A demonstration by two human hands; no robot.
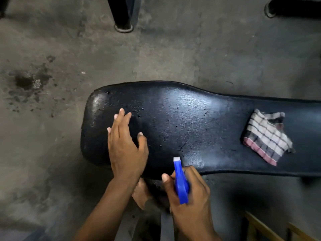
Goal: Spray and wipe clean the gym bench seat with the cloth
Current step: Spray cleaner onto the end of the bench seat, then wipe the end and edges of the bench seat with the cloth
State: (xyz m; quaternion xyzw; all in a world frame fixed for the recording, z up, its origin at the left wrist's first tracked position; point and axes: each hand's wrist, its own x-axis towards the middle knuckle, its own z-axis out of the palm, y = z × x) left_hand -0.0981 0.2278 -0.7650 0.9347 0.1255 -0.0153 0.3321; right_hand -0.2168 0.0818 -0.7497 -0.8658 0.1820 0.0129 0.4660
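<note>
Visibly wet, glossy black bench seat (199,119)

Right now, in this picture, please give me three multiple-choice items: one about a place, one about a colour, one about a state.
1. Where does the checked cloth lie?
A. on the floor
B. on the bench seat, toward the picture's right
C. in the left hand

2. What colour is the spray bottle head?
A. blue
B. red
C. green

3. What is the left hand doing?
A. gripping the cloth
B. lying open over the seat
C. holding the sprayer

Key: 1 B, the cloth rests on the black pad away from both hands. 2 A, its plastic is blue with a white tip. 3 B, its fingers are straight; the right hand holds the sprayer.
</note>
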